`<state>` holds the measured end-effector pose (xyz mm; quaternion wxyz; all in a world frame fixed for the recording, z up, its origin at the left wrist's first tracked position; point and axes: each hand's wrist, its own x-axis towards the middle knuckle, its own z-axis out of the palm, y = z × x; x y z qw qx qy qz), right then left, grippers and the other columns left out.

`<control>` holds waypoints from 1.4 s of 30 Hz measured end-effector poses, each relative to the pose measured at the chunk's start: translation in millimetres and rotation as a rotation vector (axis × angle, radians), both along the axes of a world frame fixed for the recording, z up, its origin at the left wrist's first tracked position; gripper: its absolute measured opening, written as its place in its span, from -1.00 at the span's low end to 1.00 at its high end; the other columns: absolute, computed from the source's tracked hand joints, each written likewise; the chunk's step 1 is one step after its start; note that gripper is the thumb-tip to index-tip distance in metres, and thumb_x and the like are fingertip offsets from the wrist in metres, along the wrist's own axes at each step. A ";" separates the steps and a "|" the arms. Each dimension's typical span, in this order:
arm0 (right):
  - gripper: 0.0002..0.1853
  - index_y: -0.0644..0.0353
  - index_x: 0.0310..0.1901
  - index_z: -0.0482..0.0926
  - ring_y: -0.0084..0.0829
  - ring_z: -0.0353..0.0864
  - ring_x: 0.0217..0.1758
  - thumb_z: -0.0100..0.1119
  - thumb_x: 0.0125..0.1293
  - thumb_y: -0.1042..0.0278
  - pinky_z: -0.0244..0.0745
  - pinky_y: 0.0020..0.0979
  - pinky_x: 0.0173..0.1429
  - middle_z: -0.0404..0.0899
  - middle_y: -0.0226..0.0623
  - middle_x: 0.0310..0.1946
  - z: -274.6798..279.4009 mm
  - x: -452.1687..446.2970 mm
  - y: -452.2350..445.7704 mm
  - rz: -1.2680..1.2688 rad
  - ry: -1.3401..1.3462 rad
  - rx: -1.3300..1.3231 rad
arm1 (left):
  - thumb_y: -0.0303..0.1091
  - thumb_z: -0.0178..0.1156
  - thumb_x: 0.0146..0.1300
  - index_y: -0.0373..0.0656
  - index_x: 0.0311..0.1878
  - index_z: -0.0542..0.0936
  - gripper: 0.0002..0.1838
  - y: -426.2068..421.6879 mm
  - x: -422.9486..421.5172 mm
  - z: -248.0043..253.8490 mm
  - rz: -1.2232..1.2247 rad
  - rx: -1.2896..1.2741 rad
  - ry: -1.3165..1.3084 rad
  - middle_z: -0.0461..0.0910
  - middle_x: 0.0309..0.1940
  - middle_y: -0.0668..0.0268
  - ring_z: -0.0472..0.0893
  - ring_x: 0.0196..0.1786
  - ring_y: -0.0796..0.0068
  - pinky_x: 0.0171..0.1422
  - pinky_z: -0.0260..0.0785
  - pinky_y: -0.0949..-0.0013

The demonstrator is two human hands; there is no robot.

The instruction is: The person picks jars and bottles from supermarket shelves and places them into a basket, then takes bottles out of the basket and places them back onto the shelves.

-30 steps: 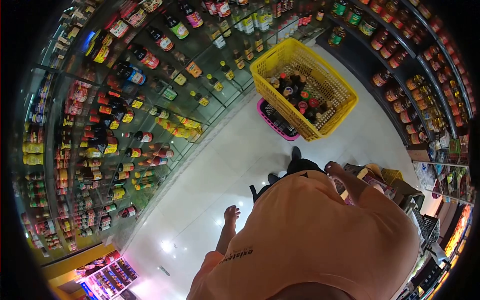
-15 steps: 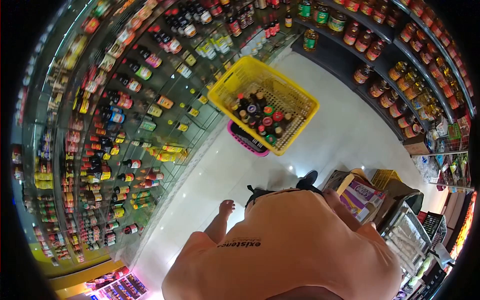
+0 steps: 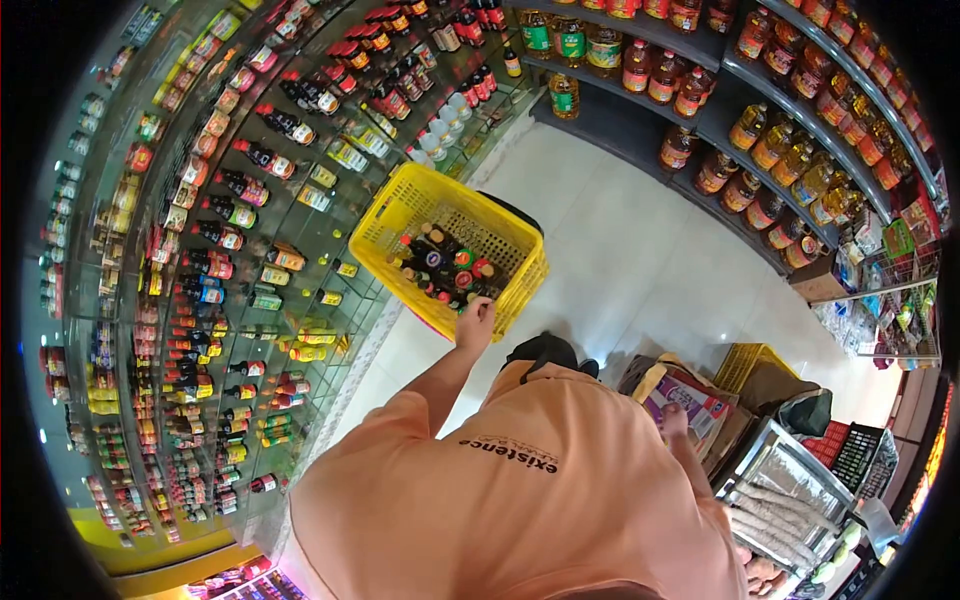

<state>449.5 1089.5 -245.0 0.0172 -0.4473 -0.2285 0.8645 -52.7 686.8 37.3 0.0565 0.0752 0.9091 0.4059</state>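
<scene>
A yellow plastic basket (image 3: 525, 245) with perforated sides stands on the floor before me, holding several dark bottles (image 3: 450, 262) with red, green and dark caps. My left hand (image 3: 478, 318) is at its near rim, fingers curled and closed over the edge. The underside of that grip is hidden. Off to the right, my right hand (image 3: 673, 413) hangs at my side above a purple and white carton (image 3: 685, 395). Its fingers look loosely apart, with nothing seen in them. Part of a pink rim (image 3: 425, 322) shows below the yellow basket.
Glass shelves (image 3: 290, 225) of sauce bottles line the left. Dark shelves (image 3: 620, 110) with large oil bottles curve across the back and right. Pale tiled floor (image 3: 610, 220) lies between them. At right are another yellow crate (image 3: 745, 368) and a glass-sided case (image 3: 785, 490) of long pale roots.
My left hand has moved forward from my side to the yellow basket's near rim. The view has shifted, and the basket appears closer and farther left. My right hand stays at my side.
</scene>
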 end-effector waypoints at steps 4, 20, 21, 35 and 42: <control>-0.86 0.11 -0.21 0.57 -0.31 0.54 -0.58 -0.03 0.37 0.44 0.46 -0.23 -0.56 0.58 -0.29 -0.51 37.3 -30.5 -23.1 0.462 -0.348 0.672 | -0.18 0.28 0.35 -0.12 -0.03 0.62 -0.74 55.3 -25.8 -6.6 -0.050 -0.015 0.020 0.63 -0.46 0.20 0.67 -0.34 0.21 -0.23 0.48 0.18; -0.73 0.17 -0.22 0.60 -0.24 0.62 -0.47 -0.09 0.44 0.23 0.55 -0.23 -0.43 0.60 -0.21 -0.43 78.3 -151.2 193.1 0.459 -0.479 0.820 | 0.05 0.03 0.47 -0.27 0.14 0.47 -0.49 170.5 -221.4 -117.2 0.548 -0.082 -0.304 0.60 0.12 -0.13 0.57 0.19 -0.14 0.26 0.40 0.01; -0.71 0.18 -0.22 0.60 -0.24 0.62 -0.47 -0.10 0.44 0.22 0.56 -0.23 -0.42 0.60 -0.21 -0.42 79.3 -167.6 218.2 0.424 -0.468 0.805 | 0.06 0.01 0.47 -0.27 0.15 0.46 -0.47 162.3 -231.0 -155.9 0.447 -0.096 -0.284 0.58 0.15 -0.15 0.54 0.22 -0.18 0.29 0.39 -0.03; -0.77 0.11 0.02 0.59 -0.17 0.74 -0.28 0.15 0.37 0.33 0.67 -0.19 -0.30 0.68 -0.09 -0.23 138.4 -461.0 392.1 0.934 -0.259 0.865 | 0.03 0.01 0.45 -0.09 0.31 0.37 -0.48 217.9 -244.8 -74.2 0.642 -0.102 -0.656 0.59 0.13 -0.12 0.57 0.19 -0.24 0.28 0.39 -0.13; -0.76 0.17 -0.09 0.67 -0.30 0.72 -0.15 0.24 0.31 0.24 0.64 -0.18 -0.03 0.70 -0.06 -0.12 -18.4 -540.4 514.5 1.397 -0.195 1.416 | -0.01 0.09 0.38 -0.10 0.25 0.47 -0.51 213.4 -239.7 -133.3 0.688 -0.230 -0.553 0.66 0.04 -0.08 0.63 0.12 -0.17 0.20 0.47 -0.06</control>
